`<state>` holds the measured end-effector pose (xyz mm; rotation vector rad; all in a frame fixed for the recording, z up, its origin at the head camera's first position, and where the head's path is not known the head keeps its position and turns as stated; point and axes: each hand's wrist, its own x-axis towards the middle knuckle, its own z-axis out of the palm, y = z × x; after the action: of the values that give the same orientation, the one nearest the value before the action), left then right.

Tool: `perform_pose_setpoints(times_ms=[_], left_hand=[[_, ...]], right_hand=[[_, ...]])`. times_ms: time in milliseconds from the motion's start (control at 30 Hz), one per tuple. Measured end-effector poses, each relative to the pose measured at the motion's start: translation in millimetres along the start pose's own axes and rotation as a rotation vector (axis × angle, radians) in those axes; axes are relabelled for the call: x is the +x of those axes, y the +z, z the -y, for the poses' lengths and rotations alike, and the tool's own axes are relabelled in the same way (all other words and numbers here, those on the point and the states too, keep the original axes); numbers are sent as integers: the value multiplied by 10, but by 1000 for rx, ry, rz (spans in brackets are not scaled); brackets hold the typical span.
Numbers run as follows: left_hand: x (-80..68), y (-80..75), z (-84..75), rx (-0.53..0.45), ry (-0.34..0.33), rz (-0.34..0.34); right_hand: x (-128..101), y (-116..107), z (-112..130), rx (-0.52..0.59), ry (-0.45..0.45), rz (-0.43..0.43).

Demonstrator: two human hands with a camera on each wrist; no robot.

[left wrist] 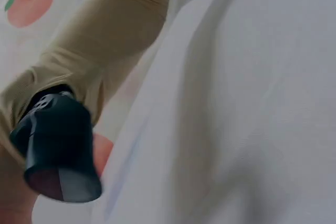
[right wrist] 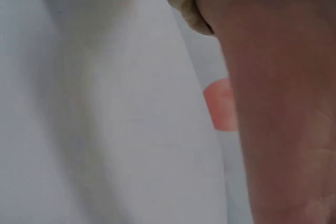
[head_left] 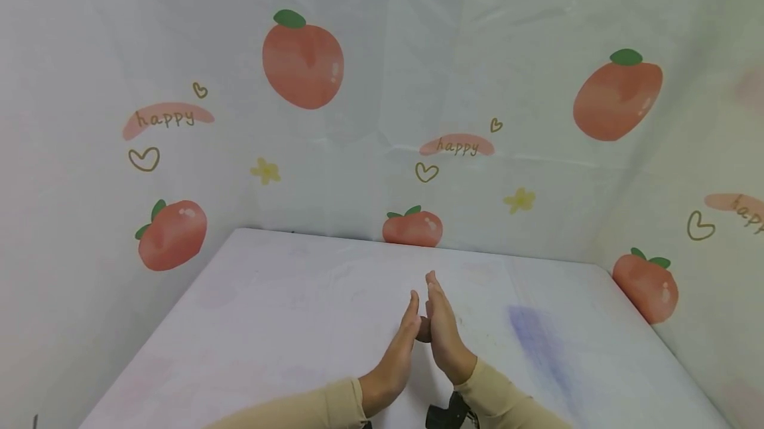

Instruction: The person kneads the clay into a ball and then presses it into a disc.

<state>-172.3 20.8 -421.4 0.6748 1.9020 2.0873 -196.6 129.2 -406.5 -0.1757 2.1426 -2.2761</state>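
Observation:
In the head view, both hands are held up over the table with palms facing each other and fingers straight, pointing away. Between the palms sits a small brown rounded lump point(head_left: 424, 330), partly covered by the fingers; its material cannot be told. The left hand point(head_left: 390, 359) touches it from the left, and the right hand point(head_left: 446, 336) from the right. Neither wrist view shows the lump. A close, blurred stretch of hand and wrist point(right wrist: 283, 103) fills the right side of the right wrist view.
A white-covered table point(head_left: 286, 309) carries a faint purple smear point(head_left: 540, 343) on the right. Behind it hangs a white curtain point(head_left: 358, 150) printed with fruit. A dark wrist-worn device point(left wrist: 63, 150) sits beside a beige sleeve point(left wrist: 110, 35).

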Motion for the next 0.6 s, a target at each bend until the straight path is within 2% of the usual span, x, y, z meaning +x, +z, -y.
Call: perform_pose_setpoints(times_ms=[100,167,267,367,467,600], left_hand=[[26,-34,-31,-27,-19,-34],[72,-89,-50,-54,-41,-91],[159,-187,-65,-96,-112,-192],[222,-256,-49,-116,-168,-263],[200,-252,3,-100,-186,-247],[81,-147,67,-61,-130,-145]], right_hand=[[-37,51,-32,-15,20,-2],[-113,118,-50,-35,31,27],[-248,214,-70,-53,59,92],[-354,269,-69,-43,76,151],[-384,274,-46,-35,62,155],[-278,201,-25,-47,20,73]])
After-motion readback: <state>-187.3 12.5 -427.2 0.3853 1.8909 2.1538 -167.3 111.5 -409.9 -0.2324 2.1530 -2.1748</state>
